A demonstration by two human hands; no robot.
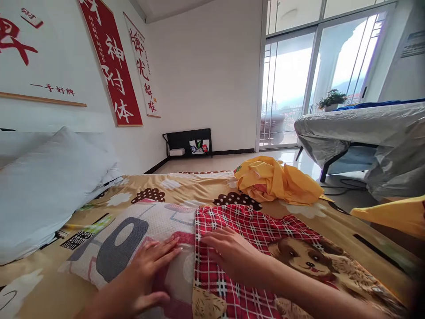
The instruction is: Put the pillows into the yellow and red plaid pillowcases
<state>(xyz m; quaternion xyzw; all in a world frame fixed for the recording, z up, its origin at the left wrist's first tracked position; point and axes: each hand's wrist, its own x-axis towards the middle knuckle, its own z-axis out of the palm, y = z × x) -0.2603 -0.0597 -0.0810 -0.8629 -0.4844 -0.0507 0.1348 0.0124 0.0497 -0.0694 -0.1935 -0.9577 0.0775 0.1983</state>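
A grey, white and red patterned pillow (156, 217) lies flat on the bed. Its right part goes out of sight at the edge of a red plaid cloth cover (245, 221) printed with a teddy bear; whether the pillow is inside or beneath it, I cannot tell. My left hand (146, 270) rests on the pillow with fingers stretched and thumb apart. On the plaid cover, close to its left edge, my right hand (229, 250) lies with its fingers extended and slightly bent. Neither hand visibly grips anything.
A crumpled yellow cloth (279, 179) lies on the tan patterned bedsheet (186, 186) beyond the plaid cover. White pillows (49, 186) stand at the left. Another yellow cloth (395, 215) is at the right edge, near a plastic-covered table (361, 122). A black low rack (186, 137) stands by the wall.
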